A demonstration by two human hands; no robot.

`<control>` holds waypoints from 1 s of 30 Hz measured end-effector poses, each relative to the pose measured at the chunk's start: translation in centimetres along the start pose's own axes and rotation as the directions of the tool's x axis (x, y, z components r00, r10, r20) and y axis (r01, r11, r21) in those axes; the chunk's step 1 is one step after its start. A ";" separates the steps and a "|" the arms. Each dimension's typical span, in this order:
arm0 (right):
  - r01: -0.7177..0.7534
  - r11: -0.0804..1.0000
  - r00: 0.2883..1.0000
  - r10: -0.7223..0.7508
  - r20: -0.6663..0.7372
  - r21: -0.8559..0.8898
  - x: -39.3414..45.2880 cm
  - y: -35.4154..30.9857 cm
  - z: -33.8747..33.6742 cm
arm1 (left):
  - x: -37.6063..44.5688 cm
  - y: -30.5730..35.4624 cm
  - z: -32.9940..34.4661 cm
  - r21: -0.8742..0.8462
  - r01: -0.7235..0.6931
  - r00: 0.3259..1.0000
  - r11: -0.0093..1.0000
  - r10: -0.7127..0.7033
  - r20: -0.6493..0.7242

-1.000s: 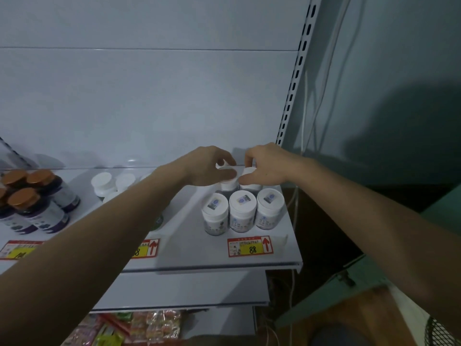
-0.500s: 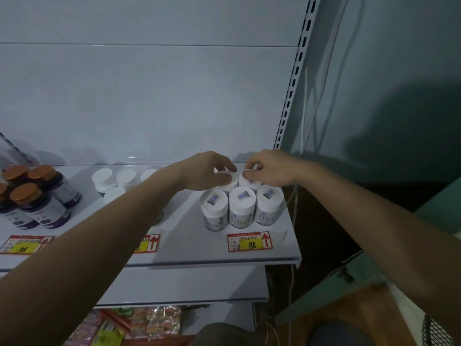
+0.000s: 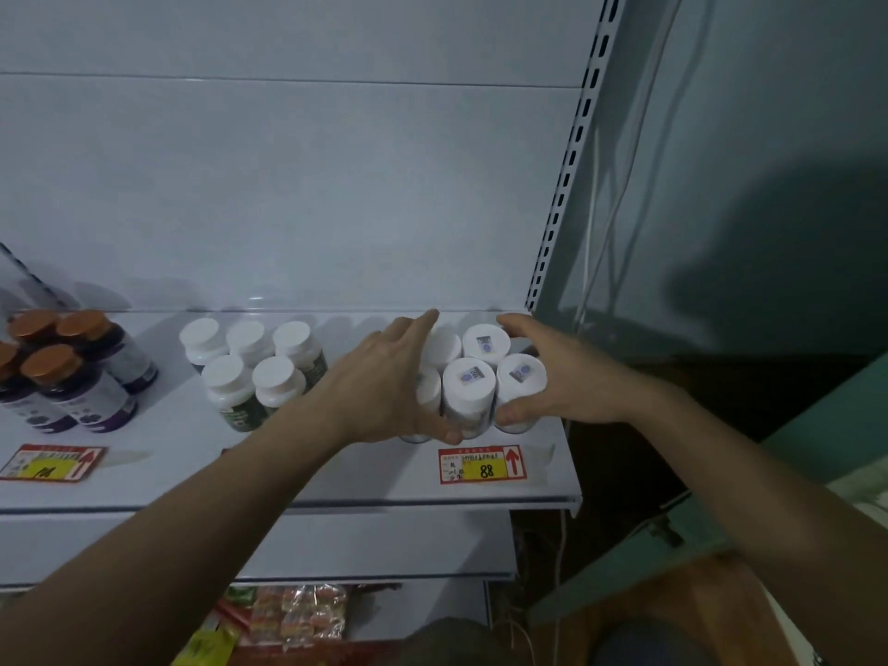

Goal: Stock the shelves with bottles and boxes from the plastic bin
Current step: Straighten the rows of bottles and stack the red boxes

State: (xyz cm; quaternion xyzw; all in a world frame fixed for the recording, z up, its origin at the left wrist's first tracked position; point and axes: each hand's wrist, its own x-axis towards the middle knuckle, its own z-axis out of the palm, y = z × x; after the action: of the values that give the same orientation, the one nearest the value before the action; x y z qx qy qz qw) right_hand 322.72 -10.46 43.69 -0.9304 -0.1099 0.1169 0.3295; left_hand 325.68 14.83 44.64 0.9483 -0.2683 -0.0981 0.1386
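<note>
Several white-capped bottles (image 3: 468,379) stand in a tight cluster at the right end of the white shelf (image 3: 336,478), behind an "88" price tag (image 3: 482,466). My left hand (image 3: 384,382) lies flat against the cluster's left side, fingers straight and pointing to the back, thumb at the front. My right hand (image 3: 569,377) cups the right side, with fingers curled behind the rear bottle and thumb at the front of the right bottle. The left bottles are partly hidden by my left hand. The plastic bin is out of view.
Further left on the shelf stand white-capped bottles with green labels (image 3: 250,372) and dark bottles with orange caps (image 3: 62,372). A slotted upright (image 3: 567,185) bounds the shelf on the right. Packaged snacks (image 3: 288,612) lie on a lower shelf. A green panel (image 3: 721,521) slants at the right.
Both hands came down from the tops of the rear bottles to the sides of the cluster. The two rear bottles now stand on the shelf behind the front row.
</note>
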 end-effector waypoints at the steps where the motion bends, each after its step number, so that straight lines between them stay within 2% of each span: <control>1: 0.015 0.999 1.000 -0.015 -0.015 -0.029 0.0 -0.3 0.0 | 0.1 0.0 0.1 -0.007 -0.004 1.000 1.000 0.004 0.005; 3: 0.028 0.997 0.999 -0.030 -0.019 -0.072 0.2 -0.7 -0.2 | 0.4 0.0 0.2 -0.004 -0.005 1.000 1.000 0.005 0.011; 12: -0.001 0.999 0.998 -0.002 -0.068 -0.052 0.9 -0.9 1.3 | 1.1 0.1 0.6 -0.023 -0.016 0.998 1.000 0.014 -0.066; 24: -0.038 0.999 0.997 0.037 -0.072 -0.016 0.7 -1.7 1.4 | 0.2 0.3 -0.1 -0.026 0.005 0.999 1.000 -0.006 -0.031; 30: -0.133 0.988 0.989 0.127 -0.075 -0.082 -1.2 -0.4 0.8 | -2.4 -1.1 -0.3 -0.005 0.141 0.985 0.990 -0.141 -0.098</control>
State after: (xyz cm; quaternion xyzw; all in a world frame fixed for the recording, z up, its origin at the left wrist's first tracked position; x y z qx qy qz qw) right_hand 321.27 -10.01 43.50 -0.9525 -0.0424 0.1008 0.2842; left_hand 324.24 17.08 44.89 0.9686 -0.1936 -0.0609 0.1435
